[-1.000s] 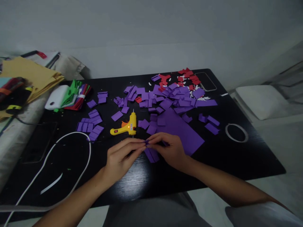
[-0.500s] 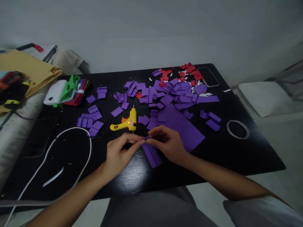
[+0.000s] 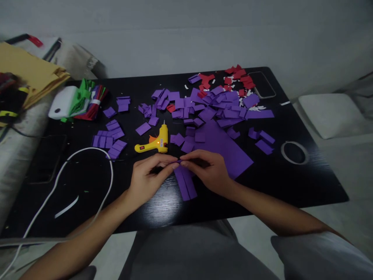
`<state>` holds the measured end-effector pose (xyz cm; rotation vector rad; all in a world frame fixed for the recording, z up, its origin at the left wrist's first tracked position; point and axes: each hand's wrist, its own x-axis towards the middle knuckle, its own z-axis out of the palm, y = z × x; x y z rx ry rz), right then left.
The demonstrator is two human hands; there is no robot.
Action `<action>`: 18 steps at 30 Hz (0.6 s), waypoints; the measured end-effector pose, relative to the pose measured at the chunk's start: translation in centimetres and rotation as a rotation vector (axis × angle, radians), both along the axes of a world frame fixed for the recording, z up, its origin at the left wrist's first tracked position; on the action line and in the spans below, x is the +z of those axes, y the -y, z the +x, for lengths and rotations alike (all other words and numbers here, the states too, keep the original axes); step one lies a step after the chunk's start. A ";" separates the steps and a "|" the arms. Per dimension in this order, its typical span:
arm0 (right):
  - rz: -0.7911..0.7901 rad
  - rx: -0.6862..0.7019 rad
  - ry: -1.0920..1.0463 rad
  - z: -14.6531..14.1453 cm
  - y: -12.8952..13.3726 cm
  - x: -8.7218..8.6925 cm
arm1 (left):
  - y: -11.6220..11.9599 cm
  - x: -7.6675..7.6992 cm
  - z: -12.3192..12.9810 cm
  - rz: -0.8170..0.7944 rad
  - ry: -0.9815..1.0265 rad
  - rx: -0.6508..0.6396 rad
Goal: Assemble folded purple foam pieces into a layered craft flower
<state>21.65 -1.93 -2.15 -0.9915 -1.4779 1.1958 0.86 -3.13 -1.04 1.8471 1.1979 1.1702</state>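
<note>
My left hand (image 3: pixel 150 175) and my right hand (image 3: pixel 210 171) meet near the table's front, thumbs and fingertips pinching the top end of a creased purple paper strip (image 3: pixel 185 184). The strip hangs down toward me between the hands, with fold lines along its length. Just beyond my left hand lies a yellow glue gun (image 3: pixel 154 142), its small light glowing orange. Past my right hand is a larger purple paper sheet (image 3: pixel 225 149), flat on the table. Folded purple paper pieces (image 3: pixel 210 105) are heaped behind it.
On the black table (image 3: pixel 233 206), a white cable (image 3: pixel 109 186) loops at the left. Red paper scraps (image 3: pixel 239 79) lie at the far right, beside a phone-shaped outline (image 3: pixel 262 84). A tape ring (image 3: pixel 295 152) sits at right. Bundled coloured strips (image 3: pixel 90 101) and more folded pieces (image 3: pixel 109 138) are on the left.
The camera view has tilted slightly, so the table sits higher. Both hands keep their pinch on the purple paper strip; my right fingers have straightened and closed in toward its end.
</note>
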 end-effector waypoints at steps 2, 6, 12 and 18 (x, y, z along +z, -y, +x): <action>-0.021 -0.002 -0.018 0.0 0.1 0.0 | 0.0 0.0 -0.1 -0.017 0.014 0.003; -0.040 -0.007 -0.024 -0.1 0.1 0.1 | 0.1 0.0 -0.2 -0.014 0.005 0.013; -0.078 -0.010 -0.053 -0.2 0.2 -0.1 | 0.3 -0.1 -0.3 0.040 -0.059 0.024; -0.170 -0.032 -0.086 -0.3 0.2 0.0 | 0.1 -0.1 -0.4 0.034 -0.035 -0.007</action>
